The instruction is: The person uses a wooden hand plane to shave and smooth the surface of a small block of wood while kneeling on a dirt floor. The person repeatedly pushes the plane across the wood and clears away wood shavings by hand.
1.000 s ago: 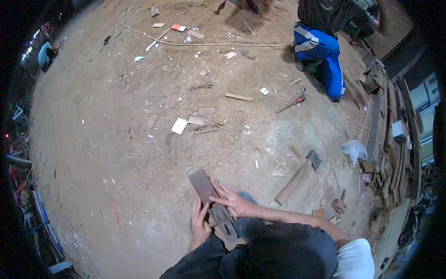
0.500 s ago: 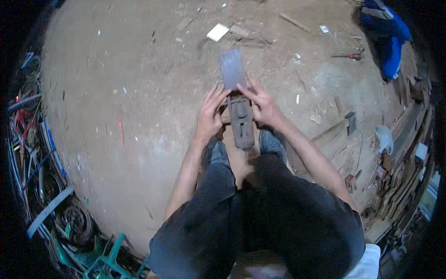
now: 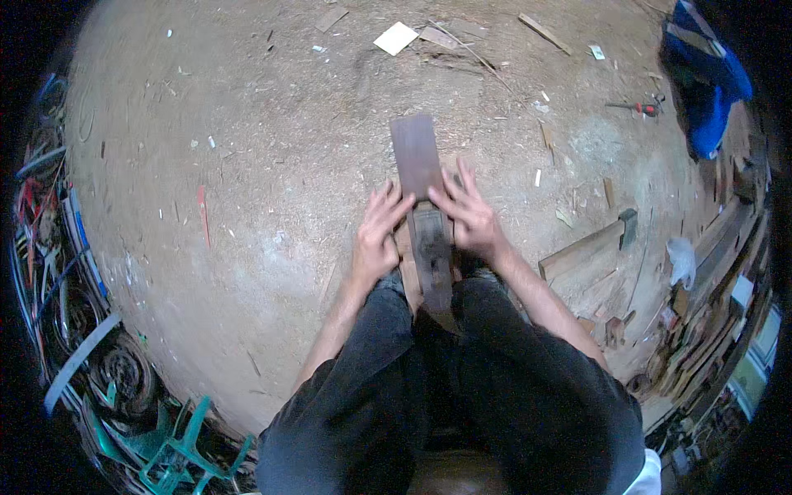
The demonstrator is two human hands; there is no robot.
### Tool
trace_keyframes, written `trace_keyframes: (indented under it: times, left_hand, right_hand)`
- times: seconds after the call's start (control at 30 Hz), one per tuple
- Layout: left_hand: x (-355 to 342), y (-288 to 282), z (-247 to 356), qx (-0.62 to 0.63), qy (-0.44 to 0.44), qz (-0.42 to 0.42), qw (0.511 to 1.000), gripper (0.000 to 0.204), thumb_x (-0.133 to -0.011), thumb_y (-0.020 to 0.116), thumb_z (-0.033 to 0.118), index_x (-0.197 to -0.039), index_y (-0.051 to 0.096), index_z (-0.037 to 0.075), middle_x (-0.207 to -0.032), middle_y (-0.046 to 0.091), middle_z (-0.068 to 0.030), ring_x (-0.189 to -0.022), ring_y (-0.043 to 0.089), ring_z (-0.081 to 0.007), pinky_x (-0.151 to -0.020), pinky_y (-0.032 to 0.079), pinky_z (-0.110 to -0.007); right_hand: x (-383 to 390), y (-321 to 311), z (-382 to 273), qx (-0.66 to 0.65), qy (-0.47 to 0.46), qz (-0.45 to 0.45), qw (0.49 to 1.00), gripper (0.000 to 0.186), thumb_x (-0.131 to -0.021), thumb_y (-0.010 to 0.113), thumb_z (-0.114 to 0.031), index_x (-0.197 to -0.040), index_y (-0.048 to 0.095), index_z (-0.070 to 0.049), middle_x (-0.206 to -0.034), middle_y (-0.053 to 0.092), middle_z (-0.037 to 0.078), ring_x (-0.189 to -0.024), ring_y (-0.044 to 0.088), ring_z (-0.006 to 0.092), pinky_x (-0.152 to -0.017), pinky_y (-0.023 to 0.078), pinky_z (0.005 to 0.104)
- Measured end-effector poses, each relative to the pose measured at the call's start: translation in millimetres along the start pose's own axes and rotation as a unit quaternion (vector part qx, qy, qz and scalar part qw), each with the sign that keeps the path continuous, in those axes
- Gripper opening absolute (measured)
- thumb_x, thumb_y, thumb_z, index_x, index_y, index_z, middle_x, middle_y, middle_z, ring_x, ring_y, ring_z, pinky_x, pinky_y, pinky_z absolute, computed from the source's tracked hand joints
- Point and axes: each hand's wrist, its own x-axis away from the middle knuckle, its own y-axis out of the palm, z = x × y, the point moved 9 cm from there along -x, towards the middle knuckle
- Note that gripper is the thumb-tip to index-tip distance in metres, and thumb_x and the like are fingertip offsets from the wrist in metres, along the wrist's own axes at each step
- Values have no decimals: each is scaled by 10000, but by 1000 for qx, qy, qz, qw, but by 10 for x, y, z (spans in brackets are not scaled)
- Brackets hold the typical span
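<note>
A flat dark wooden board lies lengthwise in front of me, its near end against a dark wooden tool like a hand plane with a slot in it. A lighter piece of wood shows beneath, between my legs. My left hand holds the board's near left corner with its fingertips. My right hand holds the right side, one finger on the board and others raised along its edge. Both hands are slightly blurred, and the undersides of the pieces are hidden.
An axe and a red-handled tool lie on the floor at right. A person's blue-clad leg is at upper right. Stacked planks and a plastic bag line the right; metal scrap and green plastic line the left.
My view has tipped down since a second ago, showing more of my legs. Over the last half second both hands, the board and the tool have shifted back toward my body.
</note>
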Motion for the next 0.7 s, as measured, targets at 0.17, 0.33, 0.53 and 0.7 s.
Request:
trace_keyframes:
  times: [0.17,0.33,0.53,0.7]
  left_hand:
    - [-335,-96,-8,41,-15,-22,999,793,-705,406,-206,-1400,641,93,-1466,573,-227,-1480,418,-385,-1245,303,-499]
    - [211,-70,135,31,-24,-29,999,768,-735,415,-207,-1404,639,97,-1470,565,-238,-1482,411,-395,-1241,302,-518]
    - [658,156,115,17,-13,-26,999,713,-787,443,-169,-1409,642,116,-1454,588,-209,-1478,417,-399,-1229,302,-583]
    - [-431,-93,-13,-4,11,-7,1000,789,-737,424,-181,-1425,632,146,-1451,597,-196,-1492,390,-402,-1234,307,-567]
  right_hand:
    - [-293,-131,-1,-45,13,-3,999,843,-684,479,178,-1452,610,-144,-1621,384,218,-1532,239,478,-1252,229,561]
    - [156,17,-197,-90,51,-52,993,807,-705,535,155,-1459,597,-124,-1624,386,212,-1536,210,493,-1230,261,603]
    - [545,48,-319,1,13,-65,998,746,-726,552,136,-1428,627,-107,-1591,433,225,-1540,208,489,-1222,207,661]
    - [-341,-131,154,-15,30,11,999,773,-714,554,147,-1418,642,-158,-1571,473,194,-1536,212,494,-1239,220,609]
